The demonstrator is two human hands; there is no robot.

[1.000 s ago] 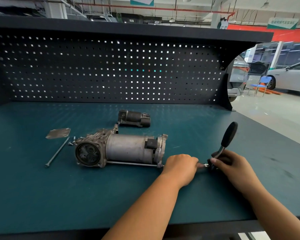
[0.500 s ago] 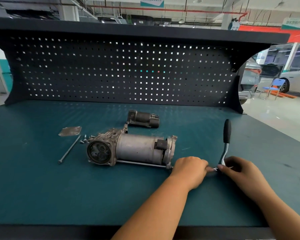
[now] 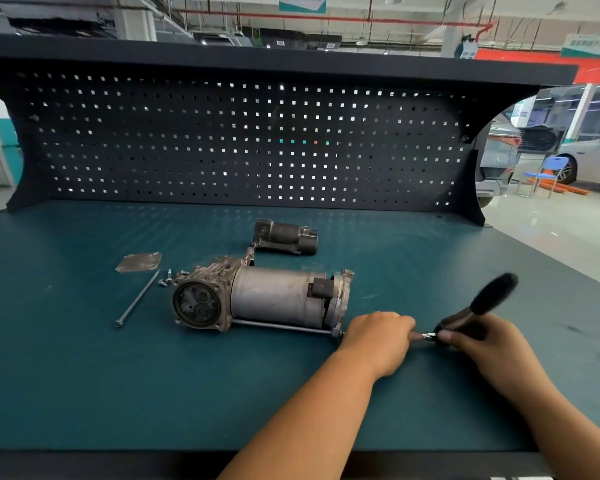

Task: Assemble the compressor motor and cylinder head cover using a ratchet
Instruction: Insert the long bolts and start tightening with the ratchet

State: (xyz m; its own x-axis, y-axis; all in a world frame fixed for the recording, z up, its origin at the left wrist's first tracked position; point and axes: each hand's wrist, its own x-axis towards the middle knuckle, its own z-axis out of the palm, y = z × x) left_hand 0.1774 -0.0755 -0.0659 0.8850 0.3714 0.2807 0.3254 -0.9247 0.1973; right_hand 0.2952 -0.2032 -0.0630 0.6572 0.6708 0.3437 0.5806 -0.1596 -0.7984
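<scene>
Swung the ratchet [image 3: 478, 306] over since half a second earlier: handle near upright then, slanted up to the right and blurred at this moment. Gripped its shaft close to the head with the right hand [image 3: 482, 344], fingers [image 3: 445, 337] curled round it. Closed the left hand [image 3: 378, 337] into a fist just left of that, fingertips pinching the ratchet's small silver drive end; could not tell what else sat under the knuckles. Left the compressor motor [image 3: 264, 299] lying on its side on the green tabletop [image 3: 84, 375], round open face to the left, end flange to the right, just beside the left hand. Found a long bolt [image 3: 281, 326] running along its near side, right end at the flange next to the fist. Left the flat cover plate [image 3: 138, 262] on the tabletop behind and left of the motor, apart from it, with a spare bolt [image 3: 137, 299] slanting beside it and a few small screws [image 3: 165, 280] between. Noted a smaller dark unit [image 3: 284, 237] farther back, before the pegboard [image 3: 222, 140].
</scene>
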